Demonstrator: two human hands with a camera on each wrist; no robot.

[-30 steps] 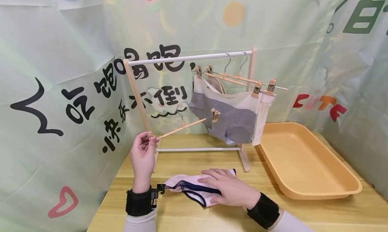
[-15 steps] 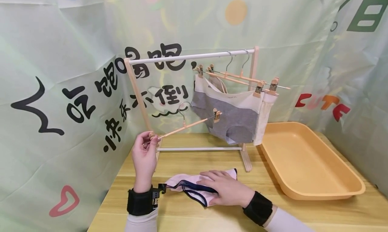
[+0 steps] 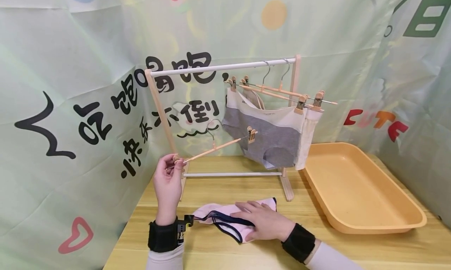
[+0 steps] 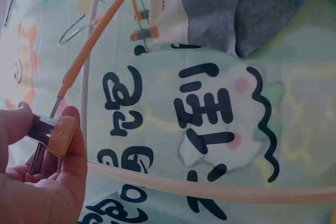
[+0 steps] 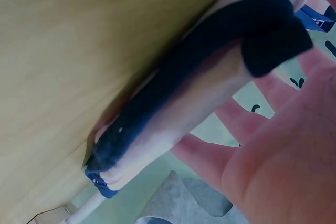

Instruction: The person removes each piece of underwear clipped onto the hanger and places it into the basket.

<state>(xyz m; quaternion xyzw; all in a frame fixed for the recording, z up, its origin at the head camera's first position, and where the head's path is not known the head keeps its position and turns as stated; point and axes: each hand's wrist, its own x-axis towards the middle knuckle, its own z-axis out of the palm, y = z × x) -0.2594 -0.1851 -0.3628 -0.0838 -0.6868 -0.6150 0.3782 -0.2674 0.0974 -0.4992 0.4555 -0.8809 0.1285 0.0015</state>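
With thumb and fingers my left hand (image 3: pixel 168 183) pinches a clip (image 4: pixel 62 136) at the near end of a wooden clip hanger (image 3: pixel 225 145). The hanger slants up to the right in the air, its hook upward and its other clip (image 3: pixel 251 135) bearing nothing. My right hand (image 3: pixel 266 221) rests on pink underpants (image 3: pixel 204 212) with navy trim, which lie bunched on the table. Its fingers are fairly straight on the cloth in the head view; in the right wrist view the trimmed edge (image 5: pixel 194 51) stands beside the fingers (image 5: pixel 205 156).
Behind the hands stands a small clothes rack (image 3: pixel 218 68). Grey-and-white underpants (image 3: pixel 264 131) and a pale garment (image 3: pixel 305 140) hang from clip hangers at its right end. An orange tray (image 3: pixel 352 183) sits on the wooden table (image 3: pixel 204 254) at right. Printed cloth (image 3: pixel 88 46) encloses the table's back and sides.
My right hand has shifted very slightly left on the pink underpants. The left hand keeps its pinch on the hanger's clip, almost still. The whole head view has moved a little.
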